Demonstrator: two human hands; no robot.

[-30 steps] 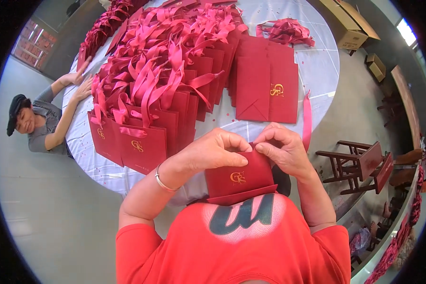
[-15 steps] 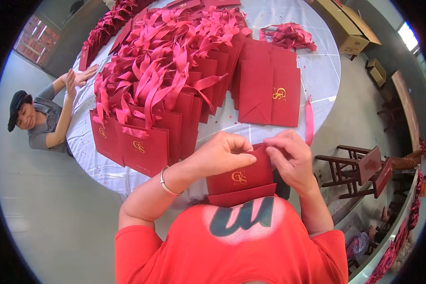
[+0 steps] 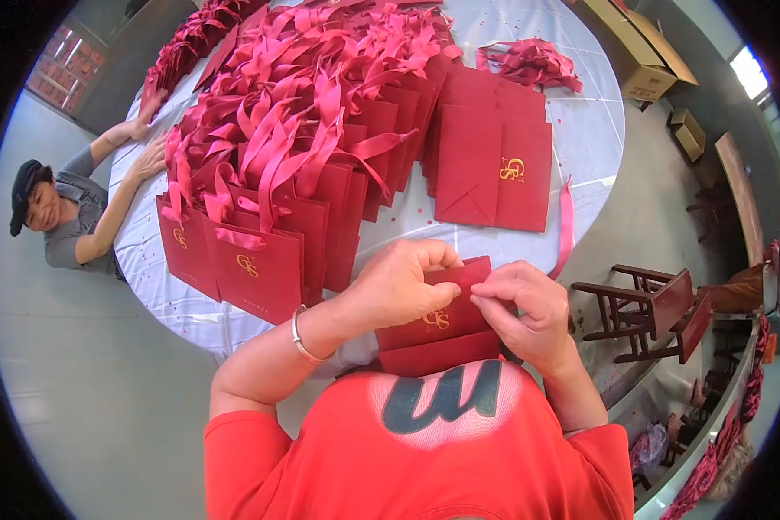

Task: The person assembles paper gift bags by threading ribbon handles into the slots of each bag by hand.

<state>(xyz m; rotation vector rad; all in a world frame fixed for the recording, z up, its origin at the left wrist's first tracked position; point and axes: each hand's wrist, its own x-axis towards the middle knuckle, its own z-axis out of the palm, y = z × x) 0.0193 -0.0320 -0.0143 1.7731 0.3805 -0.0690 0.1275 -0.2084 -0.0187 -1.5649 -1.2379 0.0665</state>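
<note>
Left hand (image 3: 407,279): wrist bent inward, thumb laid on the front face of one red bag (image 3: 446,319), fingers curled at its upper edge, grasping it. Right hand (image 3: 529,308): raised, thumb and forefinger brought together at the bag's right side; whether they grip anything cannot be determined. Both elbows are bent outward. The bag is tilted between the hands and the wearer's chest, at the near edge of one white-covered table (image 3: 596,143).

Count: one bangle (image 3: 302,336), on the left wrist; one loose ribbon (image 3: 566,227); one ribbon heap (image 3: 533,65); one stack of flat bags (image 3: 523,169), number hidden; many ribbon-handled bags (image 3: 273,270), overlapping, uncountable; two dark stools (image 3: 672,303).
</note>
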